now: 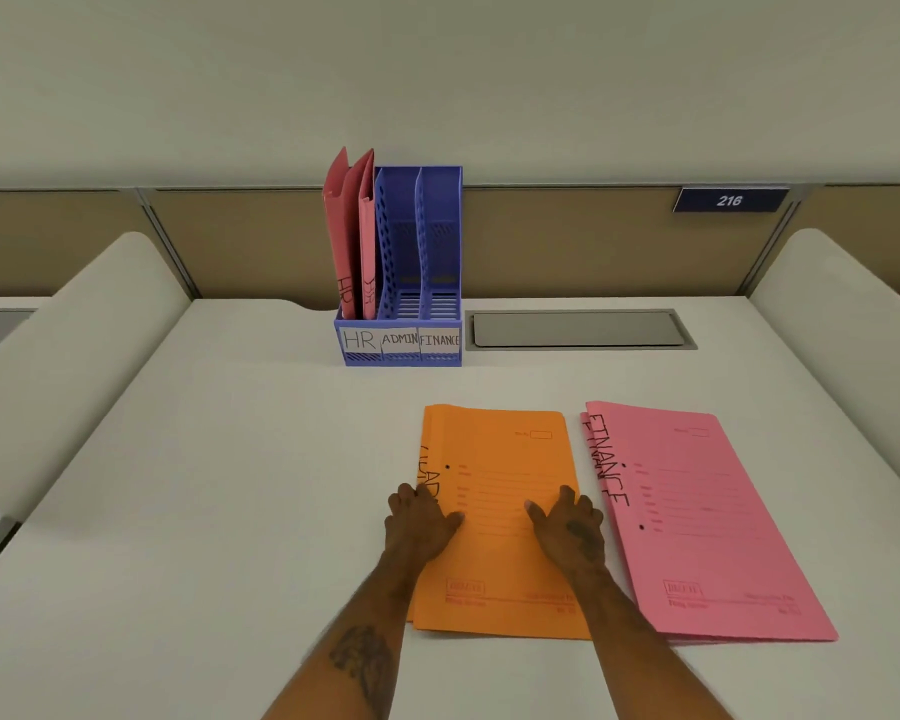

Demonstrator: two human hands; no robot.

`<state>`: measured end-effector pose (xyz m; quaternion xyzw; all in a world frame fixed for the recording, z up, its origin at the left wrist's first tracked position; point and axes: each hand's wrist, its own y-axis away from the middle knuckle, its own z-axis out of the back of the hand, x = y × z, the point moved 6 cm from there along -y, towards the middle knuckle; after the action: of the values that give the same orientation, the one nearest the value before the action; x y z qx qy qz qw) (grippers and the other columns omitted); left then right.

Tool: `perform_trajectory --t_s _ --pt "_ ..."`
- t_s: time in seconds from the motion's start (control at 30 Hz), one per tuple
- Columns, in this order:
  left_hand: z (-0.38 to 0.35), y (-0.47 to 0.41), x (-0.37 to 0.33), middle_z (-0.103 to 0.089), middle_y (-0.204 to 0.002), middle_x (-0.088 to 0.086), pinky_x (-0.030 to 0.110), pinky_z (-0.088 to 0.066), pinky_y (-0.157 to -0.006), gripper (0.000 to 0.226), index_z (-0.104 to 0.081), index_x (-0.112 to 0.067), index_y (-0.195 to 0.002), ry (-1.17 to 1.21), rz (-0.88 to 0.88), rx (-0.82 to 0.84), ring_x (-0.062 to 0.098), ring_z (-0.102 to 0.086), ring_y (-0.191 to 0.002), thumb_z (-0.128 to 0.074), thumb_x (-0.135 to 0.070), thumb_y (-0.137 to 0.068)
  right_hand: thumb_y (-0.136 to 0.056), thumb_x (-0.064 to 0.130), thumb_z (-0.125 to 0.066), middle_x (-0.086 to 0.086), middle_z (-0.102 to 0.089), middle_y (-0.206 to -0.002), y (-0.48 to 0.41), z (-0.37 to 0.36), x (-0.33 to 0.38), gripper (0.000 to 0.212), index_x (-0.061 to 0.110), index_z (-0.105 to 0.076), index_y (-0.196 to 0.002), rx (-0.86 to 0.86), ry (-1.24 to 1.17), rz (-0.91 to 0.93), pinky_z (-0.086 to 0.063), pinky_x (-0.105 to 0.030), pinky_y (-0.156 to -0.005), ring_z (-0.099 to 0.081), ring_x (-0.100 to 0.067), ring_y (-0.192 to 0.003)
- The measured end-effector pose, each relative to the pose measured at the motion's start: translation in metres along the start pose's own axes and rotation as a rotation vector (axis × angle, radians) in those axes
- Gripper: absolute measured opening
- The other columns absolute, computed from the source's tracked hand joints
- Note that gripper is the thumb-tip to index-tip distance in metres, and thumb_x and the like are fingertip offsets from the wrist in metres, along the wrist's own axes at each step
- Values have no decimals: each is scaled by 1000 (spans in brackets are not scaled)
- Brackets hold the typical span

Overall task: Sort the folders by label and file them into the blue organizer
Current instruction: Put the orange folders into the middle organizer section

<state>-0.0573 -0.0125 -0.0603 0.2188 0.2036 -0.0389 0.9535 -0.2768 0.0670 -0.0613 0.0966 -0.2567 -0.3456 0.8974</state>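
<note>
Both hands lie flat on the orange folders (494, 558), a small stack on the pale surface (204, 485) nearest the person. The left hand (421, 517) presses its left edge with fingers spread, covering part of the handwritten label; the right hand (567, 527) rests palm down toward its right edge, fingers loosely spread, gripping nothing. Just right of the orange folders, close but apart, lie the pink folders (697, 527) marked FINANCE, slightly fanned. Beyond the orange folders, further back, stands the blue organizer (401, 350), its slots labelled HR, ADMIN and FINANCE. Two red folders (349, 236) marked HR stand upright in its HR slot. To the organizer's right sits a grey cable hatch (580, 330).
</note>
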Motion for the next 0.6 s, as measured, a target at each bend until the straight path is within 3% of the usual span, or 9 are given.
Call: perform_trajectory --t_s 0.17,0.33,0.47,0.6 --pt "6 -3 -1 -40 -137 13 46 -40 -105 76 -42 -12 -138 234 88 27 32 -38 -132 -72 -53 -81 -95 54 -46 -17 -37 -147 -5 5 -1 71 10 -26 -147 -15 -124 -68 -41 -48 -100 -35 -35 -132" --pt "20 7 -21 -54 -137 9 47 -52 -98 85 -27 -18 -143 698 -64 42 30 -58 -119 -82 -24 -78 -93 56 -49 -18 -37 -148 -11 13 1 76 11 -24 -149 12 -216 -123 -42 -47 -101 -38 -37 -133" --pt "41 13 -46 -57 -135 7 41 -52 -96 75 -34 -17 -143 721 -170 -26 26 -59 -116 -78 -16 -82 -93 57 -48 -16 -34 -153 -18 33 22 81 11 -18 -152 43 -227 -79 -43 -45 -101 -40 -36 -135" --pt "70 16 -76 -62 -126 3 38 -55 -89 65 -39 -22 -137 734 -267 -96 21 -63 -107 -75 -15 -83 -92 59 -49 -15 -39 -150 -28 85 76 77 13 -27 -149 -3 -319 73 -43 -43 -100 -42 -36 -133"
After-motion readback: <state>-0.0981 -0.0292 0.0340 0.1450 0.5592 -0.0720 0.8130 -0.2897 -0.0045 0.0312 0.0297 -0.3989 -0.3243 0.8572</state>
